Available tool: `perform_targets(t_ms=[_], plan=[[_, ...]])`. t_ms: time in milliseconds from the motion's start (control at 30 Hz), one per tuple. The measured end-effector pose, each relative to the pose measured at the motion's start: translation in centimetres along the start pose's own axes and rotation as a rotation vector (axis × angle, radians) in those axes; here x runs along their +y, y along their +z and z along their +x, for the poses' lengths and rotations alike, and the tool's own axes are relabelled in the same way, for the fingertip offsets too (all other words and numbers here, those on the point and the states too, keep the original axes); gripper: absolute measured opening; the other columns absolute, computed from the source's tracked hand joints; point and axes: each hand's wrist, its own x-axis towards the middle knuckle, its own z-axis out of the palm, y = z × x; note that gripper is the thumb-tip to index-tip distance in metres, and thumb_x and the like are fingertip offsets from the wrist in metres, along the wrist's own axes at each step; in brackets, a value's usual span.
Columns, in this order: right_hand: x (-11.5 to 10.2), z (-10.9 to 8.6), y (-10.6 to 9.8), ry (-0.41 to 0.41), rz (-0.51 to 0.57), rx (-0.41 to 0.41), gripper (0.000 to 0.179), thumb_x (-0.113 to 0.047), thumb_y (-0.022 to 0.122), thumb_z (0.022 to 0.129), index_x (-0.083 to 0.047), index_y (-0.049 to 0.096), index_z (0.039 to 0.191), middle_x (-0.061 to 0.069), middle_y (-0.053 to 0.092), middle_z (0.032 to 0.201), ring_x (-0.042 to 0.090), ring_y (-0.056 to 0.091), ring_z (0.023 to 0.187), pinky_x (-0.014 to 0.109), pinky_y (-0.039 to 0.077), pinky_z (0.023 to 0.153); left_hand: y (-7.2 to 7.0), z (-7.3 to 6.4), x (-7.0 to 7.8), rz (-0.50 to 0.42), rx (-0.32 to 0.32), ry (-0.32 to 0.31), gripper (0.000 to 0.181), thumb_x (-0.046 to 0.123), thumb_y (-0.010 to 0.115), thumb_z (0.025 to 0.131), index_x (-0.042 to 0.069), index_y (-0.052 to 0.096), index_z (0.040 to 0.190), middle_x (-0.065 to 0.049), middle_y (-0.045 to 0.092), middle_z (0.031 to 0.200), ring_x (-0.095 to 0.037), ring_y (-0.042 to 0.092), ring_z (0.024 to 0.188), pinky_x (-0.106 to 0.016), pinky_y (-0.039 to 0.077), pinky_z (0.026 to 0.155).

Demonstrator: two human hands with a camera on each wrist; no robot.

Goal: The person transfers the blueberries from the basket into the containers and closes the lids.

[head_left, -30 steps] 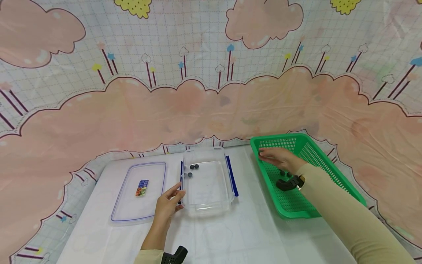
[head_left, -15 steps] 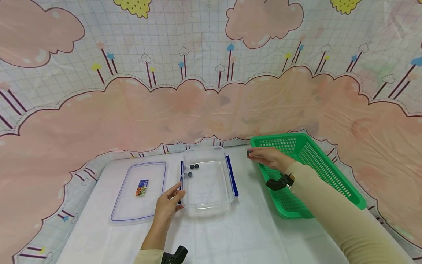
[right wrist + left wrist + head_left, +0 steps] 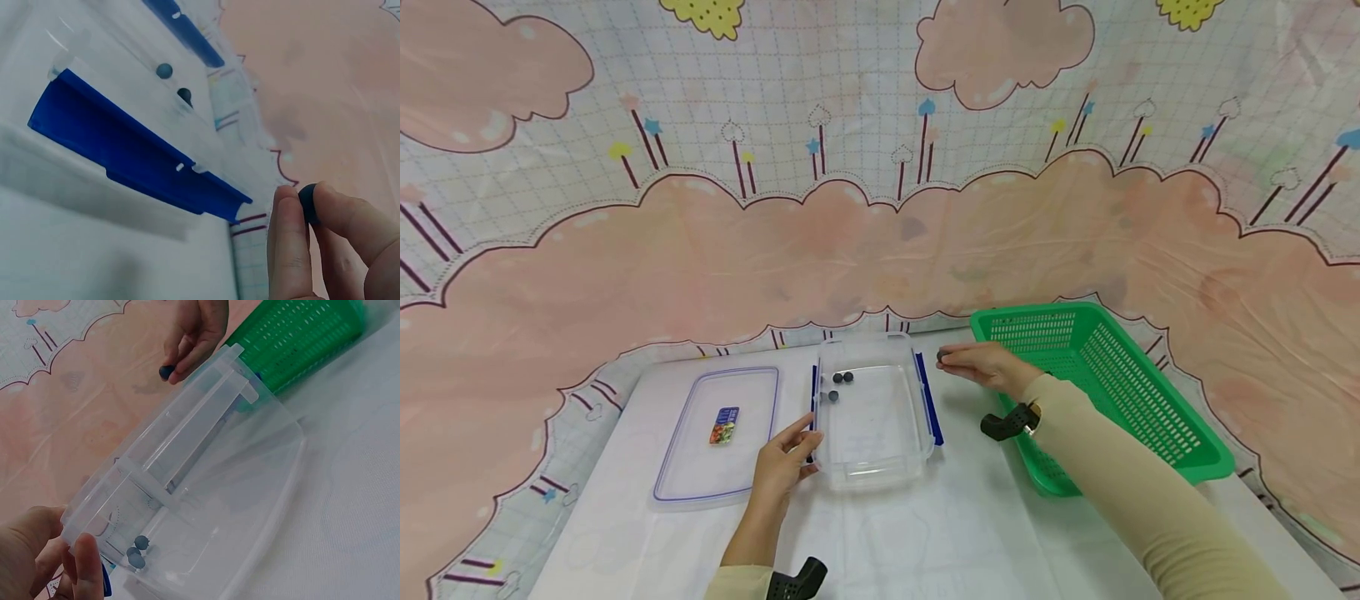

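Note:
Between thumb and fingertips my right hand [image 3: 981,365] pinches a dark blueberry [image 3: 308,203], held in the air just right of the clear plastic storage box [image 3: 880,483]. My left hand [image 3: 781,460] grips the near left side wall of that box, thumb and fingers on either side in the left wrist view. Inside the box, toward its far left, lie three more blueberries [image 3: 837,378]. The box is uncovered, with blue side latches [image 3: 125,137] folded outward. Behind my right forearm stands a green slotted basket [image 3: 1150,400], its inside partly hidden.
Left of the box lies a clear lid [image 3: 688,475] with a blue seal and a colourful label [image 3: 725,425]. White cloth [image 3: 940,542] covers the table. A patterned curtain [image 3: 850,258] hangs along the back edge.
My right hand has moved left out of the green basket, carrying the blueberry over the basket's rim toward the box. The left hand, box and lid have stayed in place.

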Motion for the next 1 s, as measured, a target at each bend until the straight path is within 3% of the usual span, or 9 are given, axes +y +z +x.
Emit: perform_targets(t_ms=[167,300,433,567,667,1000], plan=[[0.4,0.4,1.1,0.017,0.016,-0.004,0.049,0.011,0.056,0.094,0.012,0.043,0.141,0.022,0.068,0.114,0.014,0.070,0.082,0.034,0.050,0.098,0.0,0.0,-0.1,-0.004,-0.001,0.002,0.047,0.012,0.071,0.091,0.007,0.059,0.136,0.000,0.055,0.097,-0.008,0.056,0.084,-0.019,0.056,0.059],[0.7,0.7,2.0,0.026,0.006,-0.010,0.047,0.011,0.055,0.095,0.012,0.044,0.140,0.028,0.050,0.139,0.014,0.069,0.085,0.035,0.048,0.101,0.1,0.0,-0.1,-0.013,-0.004,0.005,0.048,0.011,0.071,0.091,0.007,0.059,0.136,0.001,0.055,0.097,-0.008,0.056,0.084,-0.019,0.056,0.059],[0.9,0.9,2.9,0.036,0.002,-0.008,0.047,0.011,0.055,0.094,0.013,0.044,0.139,0.027,0.056,0.133,0.015,0.069,0.084,0.033,0.051,0.099,0.0,-0.1,-0.1,-0.017,-0.004,0.005,0.048,0.011,0.071,0.091,0.007,0.059,0.137,0.001,0.054,0.097,-0.007,0.056,0.084,-0.018,0.056,0.059],[1.1,1.1,3.6,0.044,-0.010,-0.009,0.047,0.012,0.056,0.093,0.012,0.046,0.139,0.018,0.069,0.109,0.014,0.070,0.081,0.032,0.052,0.097,0.1,0.0,-0.1,-0.020,-0.006,0.006,0.048,0.012,0.071,0.090,0.007,0.058,0.137,0.001,0.054,0.098,-0.007,0.056,0.084,-0.018,0.056,0.060],[1.2,1.2,4.1,0.036,-0.041,-0.026,0.047,0.012,0.056,0.093,0.013,0.046,0.138,0.012,0.070,0.098,0.014,0.069,0.080,0.030,0.053,0.094,0.1,0.0,-0.1,-0.024,-0.007,0.008,0.048,0.011,0.071,0.091,0.007,0.058,0.137,0.001,0.054,0.097,-0.007,0.056,0.084,-0.018,0.056,0.059],[1.9,1.9,6.5,0.068,-0.056,0.042,0.042,0.012,0.062,0.090,0.011,0.056,0.131,0.027,0.061,0.126,0.019,0.071,0.085,0.033,0.053,0.093,0.1,0.0,-0.1,-0.015,0.004,-0.006,0.048,0.012,0.071,0.091,0.008,0.059,0.137,0.000,0.054,0.099,-0.007,0.056,0.083,-0.019,0.056,0.059]])
